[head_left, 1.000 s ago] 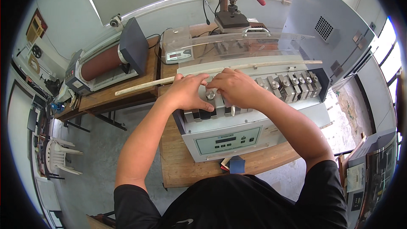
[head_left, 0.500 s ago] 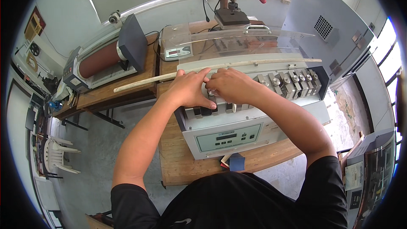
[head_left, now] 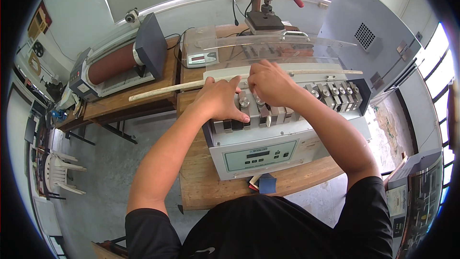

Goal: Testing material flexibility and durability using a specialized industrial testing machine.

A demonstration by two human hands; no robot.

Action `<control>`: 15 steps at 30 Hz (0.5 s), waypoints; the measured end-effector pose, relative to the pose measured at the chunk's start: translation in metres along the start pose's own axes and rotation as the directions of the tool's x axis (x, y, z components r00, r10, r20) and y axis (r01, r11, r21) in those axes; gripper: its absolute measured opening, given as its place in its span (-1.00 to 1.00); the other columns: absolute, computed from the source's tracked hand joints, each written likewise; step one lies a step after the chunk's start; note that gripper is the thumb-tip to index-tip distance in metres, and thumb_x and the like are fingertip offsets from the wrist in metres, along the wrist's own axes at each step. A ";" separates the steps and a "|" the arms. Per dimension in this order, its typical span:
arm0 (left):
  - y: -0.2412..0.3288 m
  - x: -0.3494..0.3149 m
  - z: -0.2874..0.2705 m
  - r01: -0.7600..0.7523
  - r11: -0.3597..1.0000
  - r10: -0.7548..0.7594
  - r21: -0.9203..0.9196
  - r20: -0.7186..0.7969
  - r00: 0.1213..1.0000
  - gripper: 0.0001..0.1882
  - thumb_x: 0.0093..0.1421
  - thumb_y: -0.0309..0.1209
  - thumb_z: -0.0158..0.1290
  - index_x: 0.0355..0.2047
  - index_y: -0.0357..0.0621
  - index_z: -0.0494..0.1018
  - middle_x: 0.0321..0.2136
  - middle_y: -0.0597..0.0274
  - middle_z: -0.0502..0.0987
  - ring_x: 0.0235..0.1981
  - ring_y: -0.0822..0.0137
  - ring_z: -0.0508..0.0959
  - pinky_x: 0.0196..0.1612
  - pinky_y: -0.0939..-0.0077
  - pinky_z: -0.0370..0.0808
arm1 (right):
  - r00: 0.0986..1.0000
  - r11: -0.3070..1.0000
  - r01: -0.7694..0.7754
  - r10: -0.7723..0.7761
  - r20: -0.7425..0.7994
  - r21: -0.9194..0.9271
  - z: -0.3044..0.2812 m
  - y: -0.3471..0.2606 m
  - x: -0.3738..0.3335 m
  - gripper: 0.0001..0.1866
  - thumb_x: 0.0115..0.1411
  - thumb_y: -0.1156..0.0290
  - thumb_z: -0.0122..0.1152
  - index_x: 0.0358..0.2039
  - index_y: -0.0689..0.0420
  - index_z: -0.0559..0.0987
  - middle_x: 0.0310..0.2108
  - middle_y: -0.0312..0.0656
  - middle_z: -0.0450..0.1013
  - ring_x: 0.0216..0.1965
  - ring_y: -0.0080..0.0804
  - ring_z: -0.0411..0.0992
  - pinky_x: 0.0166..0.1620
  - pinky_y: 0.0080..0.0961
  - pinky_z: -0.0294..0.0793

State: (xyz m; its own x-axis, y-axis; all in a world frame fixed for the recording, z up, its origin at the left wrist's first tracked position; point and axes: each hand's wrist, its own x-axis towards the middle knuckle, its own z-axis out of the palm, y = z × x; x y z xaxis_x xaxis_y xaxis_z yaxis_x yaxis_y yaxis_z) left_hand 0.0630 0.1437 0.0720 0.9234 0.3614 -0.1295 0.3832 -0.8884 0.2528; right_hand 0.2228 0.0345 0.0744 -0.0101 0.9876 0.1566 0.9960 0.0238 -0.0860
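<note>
A grey bench machine (head_left: 311, 145) stands before me, with a row of metal clamps (head_left: 327, 100) topped by round knobs. My left hand (head_left: 218, 98) spans the clamp (head_left: 244, 102) near the row's left end. Its thumb rests at the clamp's front and its fingers reach toward the back. Just right of it, my right hand (head_left: 272, 82) is closed over the neighbouring clamps, fingers curled down. Whatever those fingertips hold is hidden and slightly blurred. Behind both hands a long pale wooden stick (head_left: 165, 90) lies across the machine, its left end jutting past it.
A hinged clear cover (head_left: 282, 43) with a metal handle rises behind the clamps. Farther back stands a drill press (head_left: 265, 19). At left is a machine with a reddish-brown drum (head_left: 112, 64). Small dark blue sheets (head_left: 267, 183) lie at the wooden table's (head_left: 306, 175) front edge.
My right hand has shifted right and away from me, off the knob beside my left hand, uncovering it. My left hand stays on its clamp. The view has tilted slightly.
</note>
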 end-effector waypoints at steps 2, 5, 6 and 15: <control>0.000 0.000 -0.001 -0.011 1.000 0.011 -0.001 -0.002 1.000 0.22 -0.31 0.20 0.38 0.26 -0.29 0.19 -0.01 0.23 0.59 -0.05 0.16 0.54 0.14 0.40 0.20 | 0.999 0.997 0.047 -0.046 -0.016 0.063 0.012 0.000 -0.008 -0.86 0.05 0.45 0.15 -0.41 0.01 0.67 -0.23 -0.29 0.45 -0.05 -0.27 0.34 0.07 -0.25 0.28; -0.002 -0.001 0.000 -0.017 1.000 0.017 -0.017 0.021 1.000 0.24 -0.31 0.21 0.37 0.27 -0.29 0.17 -0.01 0.24 0.59 -0.05 0.17 0.54 0.14 0.40 0.20 | 0.998 0.997 0.057 -0.058 0.013 0.060 -0.004 -0.009 -0.005 -0.85 0.03 0.47 0.16 -0.39 0.01 0.66 -0.24 -0.28 0.46 -0.05 -0.28 0.35 0.06 -0.24 0.28; -0.005 0.000 0.005 -0.024 1.000 0.024 -0.018 -0.008 1.000 0.24 -0.32 0.20 0.38 0.27 -0.29 0.17 -0.01 0.24 0.59 -0.05 0.18 0.55 0.13 0.39 0.20 | 0.998 1.000 0.021 -0.021 0.058 -0.010 -0.010 -0.013 -0.002 -0.83 0.03 0.48 0.16 -0.36 0.01 0.66 -0.23 -0.28 0.47 -0.04 -0.28 0.35 0.05 -0.25 0.28; 0.001 -0.001 -0.002 -0.033 0.999 0.032 -0.007 -0.031 0.999 0.26 -0.35 0.18 0.41 0.26 -0.31 0.15 -0.15 0.17 0.64 -0.10 0.20 0.59 0.06 0.36 0.22 | 0.963 0.946 0.269 -0.257 0.086 -0.179 0.017 -0.015 0.004 -0.81 0.07 0.26 0.24 -0.38 0.10 0.61 -0.36 -0.31 0.53 -0.17 -0.32 0.42 -0.09 -0.36 0.35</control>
State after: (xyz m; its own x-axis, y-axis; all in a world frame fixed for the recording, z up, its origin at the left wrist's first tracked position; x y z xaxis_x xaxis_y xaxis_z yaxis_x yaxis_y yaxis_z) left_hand 0.0628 0.1431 0.0740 0.9356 0.3412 -0.0910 0.3530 -0.8978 0.2634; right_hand 0.2067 0.0406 0.0593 -0.2733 0.9578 0.0884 0.9558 0.2601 0.1369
